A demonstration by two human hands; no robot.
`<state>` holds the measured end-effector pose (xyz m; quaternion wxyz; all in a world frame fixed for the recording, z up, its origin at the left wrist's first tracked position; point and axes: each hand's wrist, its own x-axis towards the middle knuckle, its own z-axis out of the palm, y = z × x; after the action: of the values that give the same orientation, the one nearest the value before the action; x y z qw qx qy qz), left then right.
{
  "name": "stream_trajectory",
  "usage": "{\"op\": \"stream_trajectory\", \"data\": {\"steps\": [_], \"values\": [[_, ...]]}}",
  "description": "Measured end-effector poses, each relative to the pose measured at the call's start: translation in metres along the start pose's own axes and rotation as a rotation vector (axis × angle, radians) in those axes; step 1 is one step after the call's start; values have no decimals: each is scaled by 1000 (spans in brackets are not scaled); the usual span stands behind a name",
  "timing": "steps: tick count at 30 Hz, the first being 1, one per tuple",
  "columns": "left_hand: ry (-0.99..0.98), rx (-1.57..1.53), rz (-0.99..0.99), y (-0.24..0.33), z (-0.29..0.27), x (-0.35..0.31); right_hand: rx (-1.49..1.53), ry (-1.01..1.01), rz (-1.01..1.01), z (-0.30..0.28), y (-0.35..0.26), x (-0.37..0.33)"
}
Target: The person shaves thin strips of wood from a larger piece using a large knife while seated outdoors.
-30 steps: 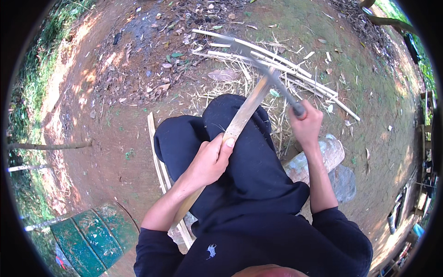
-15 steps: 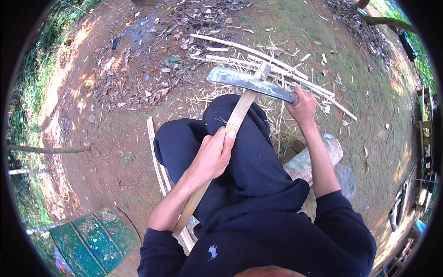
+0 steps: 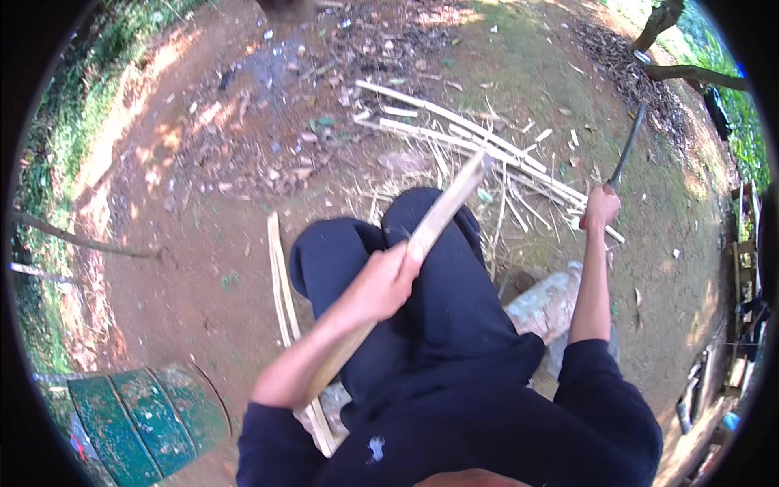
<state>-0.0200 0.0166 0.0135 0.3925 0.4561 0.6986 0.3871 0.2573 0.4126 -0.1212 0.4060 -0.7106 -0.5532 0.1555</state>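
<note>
My left hand (image 3: 385, 284) is closed round a pale strip of split wood (image 3: 448, 211), which slants across my lap from under my left forearm to beyond my knees. In my right hand (image 3: 600, 207) is the handle of a machete (image 3: 630, 146), held out to the right. Its blade points away from me, seen nearly edge-on and well apart from the strip. Slight blur softens the strip's far end. My thighs in dark trousers (image 3: 438, 300) lie beneath the strip.
Several pale split strips (image 3: 487, 146) and shavings lie on the ground beyond my knees. More strips (image 3: 281, 276) lie by my left leg. A log (image 3: 544, 304) is at my right. A green metal drum (image 3: 150, 422) lies at lower left, and branches (image 3: 690, 73) reach in at upper right.
The machete has swung off the wooden strip, out to the right, and its blade now points away from me. My left hand keeps its hold on the strip; the view has shifted slightly.
</note>
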Motion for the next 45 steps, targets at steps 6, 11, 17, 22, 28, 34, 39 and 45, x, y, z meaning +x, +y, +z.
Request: {"op": "stream_trajectory", "data": {"steps": [6, 11, 17, 22, 28, 34, 39, 45], "values": [[-87, -30, -162, 20, -2, 7, 306, -223, -390, -66, -54, -92], [-111, -81, -211, 25, -5, 19, 264, -430, -672, -79, -94, -161], [3, 43, -41, 6, 5, 18, 32, -419, -966, -61, -113, -173], [17, 177, -28, 0, 2, 15, -13, -451, -1134, -44, -107, -169], [77, 186, 0, 0, -2, 28, 34, -299, -1048, 13, -47, -114], [106, 77, -60, -3, -5, 19, -50, -244, -1136, -17, -68, -128], [66, 62, -56, 7, -3, 14, 40, -412, -1158, -28, -82, -171], [39, 174, 30, 0, 7, 9, -367, -329, -605, 10, -73, -71]]}}
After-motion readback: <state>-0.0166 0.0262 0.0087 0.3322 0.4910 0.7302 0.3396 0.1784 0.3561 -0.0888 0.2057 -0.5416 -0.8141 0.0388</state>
